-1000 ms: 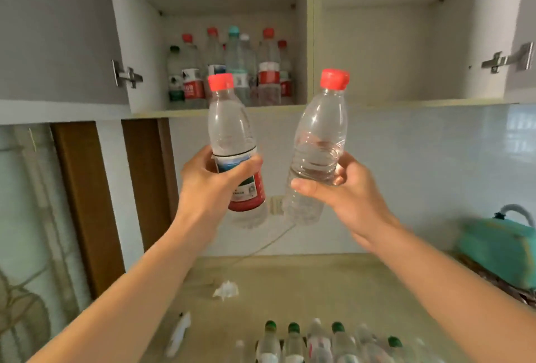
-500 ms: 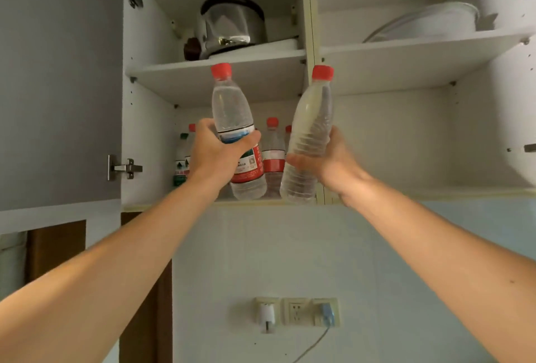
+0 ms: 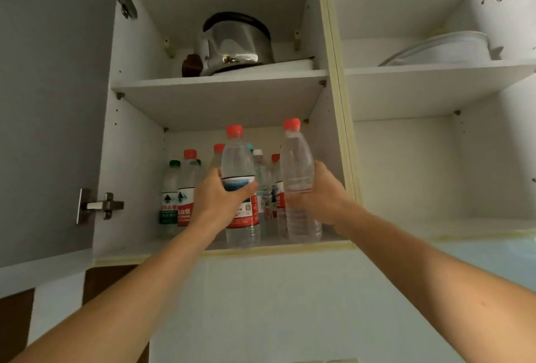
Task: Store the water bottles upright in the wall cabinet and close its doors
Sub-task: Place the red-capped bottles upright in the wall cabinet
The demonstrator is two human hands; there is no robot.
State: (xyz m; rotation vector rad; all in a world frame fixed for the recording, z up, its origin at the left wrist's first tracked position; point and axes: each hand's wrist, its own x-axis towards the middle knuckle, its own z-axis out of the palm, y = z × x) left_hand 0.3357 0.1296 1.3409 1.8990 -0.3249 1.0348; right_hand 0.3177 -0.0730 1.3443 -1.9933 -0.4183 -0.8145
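Open-doored and white, the wall cabinet (image 3: 261,249) already holds a cluster of stored bottles (image 3: 185,188) upright at the back of its lower left shelf. I bring two more to the front edge: my left hand (image 3: 220,200) wraps the labelled bottle (image 3: 239,188), my right hand (image 3: 322,197) the clear bottle (image 3: 298,182), both upright, fingers clamped at mid-body. Release and door closing remain.

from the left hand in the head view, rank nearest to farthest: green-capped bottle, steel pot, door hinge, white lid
1. Green-capped bottle, just left of the left hand on the lower shelf.
2. Door hinge, farther left on the open door.
3. Steel pot, shelf above.
4. White lid, upper right compartment.
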